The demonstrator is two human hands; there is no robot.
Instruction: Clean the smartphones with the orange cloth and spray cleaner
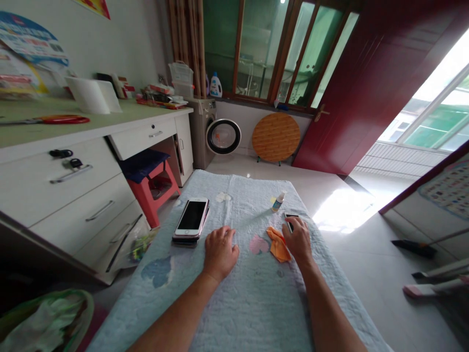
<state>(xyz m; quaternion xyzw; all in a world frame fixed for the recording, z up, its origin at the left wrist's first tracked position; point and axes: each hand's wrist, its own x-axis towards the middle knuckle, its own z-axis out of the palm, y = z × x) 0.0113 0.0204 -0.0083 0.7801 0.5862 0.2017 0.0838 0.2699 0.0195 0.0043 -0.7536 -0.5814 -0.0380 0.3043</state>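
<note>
My left hand (221,249) rests on the pale blue quilted cloth (234,303), fingers loosely bent and apart, with nothing seen in it. Just left of it lies a stack of smartphones (191,217), the top one white-framed with a dark screen. On the right, my right hand (298,239) has its fingers on another white-framed smartphone (289,214), covering much of it. An orange cloth (279,245) lies crumpled beside that hand. Beyond it stands a small spray bottle (278,202) with a white cap.
A desk with drawers (146,139) runs along the left, scissors (66,119) on top. A red stool (150,183) is tucked by it. A washing machine (201,132) with its door open and a round wooden tabletop (276,137) are at the back. A basket (88,313) sits lower left.
</note>
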